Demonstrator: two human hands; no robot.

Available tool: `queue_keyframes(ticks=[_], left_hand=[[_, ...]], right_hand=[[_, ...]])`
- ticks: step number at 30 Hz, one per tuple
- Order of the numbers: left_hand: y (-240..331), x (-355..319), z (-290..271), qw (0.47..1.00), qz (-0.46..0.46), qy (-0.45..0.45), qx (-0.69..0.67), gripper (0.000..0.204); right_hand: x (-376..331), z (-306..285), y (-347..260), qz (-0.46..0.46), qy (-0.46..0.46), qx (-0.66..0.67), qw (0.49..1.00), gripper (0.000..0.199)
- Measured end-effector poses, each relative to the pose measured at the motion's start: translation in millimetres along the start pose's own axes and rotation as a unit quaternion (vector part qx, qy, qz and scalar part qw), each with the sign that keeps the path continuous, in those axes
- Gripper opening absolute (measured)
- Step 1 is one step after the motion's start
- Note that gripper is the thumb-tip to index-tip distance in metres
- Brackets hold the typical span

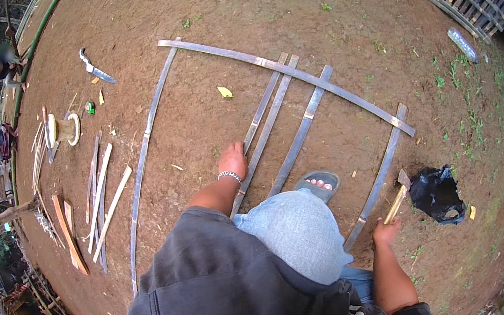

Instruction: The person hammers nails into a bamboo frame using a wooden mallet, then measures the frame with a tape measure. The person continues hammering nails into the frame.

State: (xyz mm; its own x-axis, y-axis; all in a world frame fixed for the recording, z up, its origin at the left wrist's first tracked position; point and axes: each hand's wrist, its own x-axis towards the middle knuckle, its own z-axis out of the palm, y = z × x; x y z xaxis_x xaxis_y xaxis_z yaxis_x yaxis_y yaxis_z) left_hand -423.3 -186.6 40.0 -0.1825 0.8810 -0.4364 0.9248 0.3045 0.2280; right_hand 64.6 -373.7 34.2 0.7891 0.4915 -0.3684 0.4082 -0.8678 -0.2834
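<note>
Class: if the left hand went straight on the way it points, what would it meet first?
The left hand would likely meet the nearest strip, right beside it; whether they already touch is unclear.

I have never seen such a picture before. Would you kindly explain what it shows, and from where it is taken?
There is no machine here, only a person with two bare hands. The single picture comes from a wide camera worn on the head, looking down, so straight edges look bent. On the brown ground, long flat strips lie, some crossing. The left hand is at a thin strip; the right hand holds a wooden-handled tool. A knife lies farther left.
</note>
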Motion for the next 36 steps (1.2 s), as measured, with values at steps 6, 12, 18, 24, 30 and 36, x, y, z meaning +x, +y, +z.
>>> queue_keyframes(ticks=[6,12,18,24,30,36], left_hand=[[-1,-14,10,0.997,0.046,0.037,-0.04,0.043],[4,-14,4,0.997,0.05,0.028,-0.05,0.045],[-7,-12,9,0.997,-0.006,0.025,-0.074,0.046],[-11,-14,4,0.998,0.019,0.05,-0.028,0.048],[24,-21,4,0.989,0.127,0.081,0.008,0.041],[13,-9,16,0.986,0.133,0.103,0.01,0.035]], right_hand=[[-4,-5,-13,0.014,-0.014,-0.034,0.999,0.064],[0,-4,-9,0.022,-0.012,-0.048,0.999,0.066],[-8,-9,-25,0.042,-0.023,-0.06,0.997,0.068],[-14,-12,-30,0.063,-0.035,-0.044,0.996,0.074],[-5,-5,-13,0.08,-0.073,-0.055,0.993,0.072],[-2,-14,-23,0.088,-0.139,-0.086,0.983,0.076]])
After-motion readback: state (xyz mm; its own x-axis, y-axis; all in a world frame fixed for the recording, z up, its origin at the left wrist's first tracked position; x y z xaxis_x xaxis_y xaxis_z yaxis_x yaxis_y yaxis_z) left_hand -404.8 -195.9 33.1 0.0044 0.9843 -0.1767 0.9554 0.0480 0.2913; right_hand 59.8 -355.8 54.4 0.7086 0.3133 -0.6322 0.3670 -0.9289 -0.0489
